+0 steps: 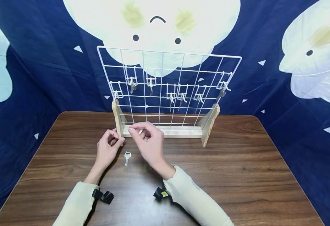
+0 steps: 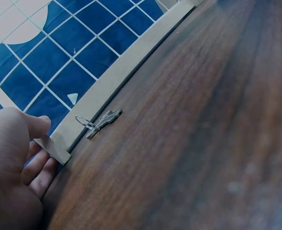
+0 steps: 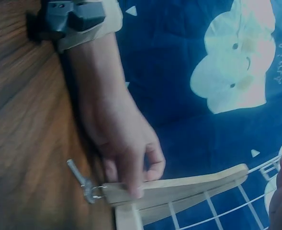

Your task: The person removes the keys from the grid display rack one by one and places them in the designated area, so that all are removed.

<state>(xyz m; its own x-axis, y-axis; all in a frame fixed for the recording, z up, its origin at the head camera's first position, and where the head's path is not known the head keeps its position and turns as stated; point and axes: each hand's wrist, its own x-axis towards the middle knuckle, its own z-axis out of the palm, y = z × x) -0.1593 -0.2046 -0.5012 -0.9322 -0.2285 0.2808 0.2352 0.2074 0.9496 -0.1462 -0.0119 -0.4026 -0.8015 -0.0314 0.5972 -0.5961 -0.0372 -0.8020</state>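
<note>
My left hand (image 1: 107,149) grips the lower end of the left wooden foot (image 1: 118,117) of a white wire grid rack (image 1: 162,83); thumb and fingers lie on either side of the foot in the left wrist view. My right hand (image 1: 151,142) hovers before the rack's lower left, fingers bent and thumb tip close to the index fingertip, with nothing visible between them. On the table near the left hand lies a silver key (image 1: 127,158) with a small ring (image 2: 84,121). Several keys hang from white hooks on the grid, among them a key (image 1: 133,87) at upper left.
A white hook (image 1: 116,94) at the grid's far left shows no key. The right wooden foot (image 1: 210,124) stands across the pale base bar (image 1: 179,134). Brown wood-grain table (image 1: 224,179) lies beneath; a dark blue curtain with cloud prints (image 1: 77,72) hangs behind.
</note>
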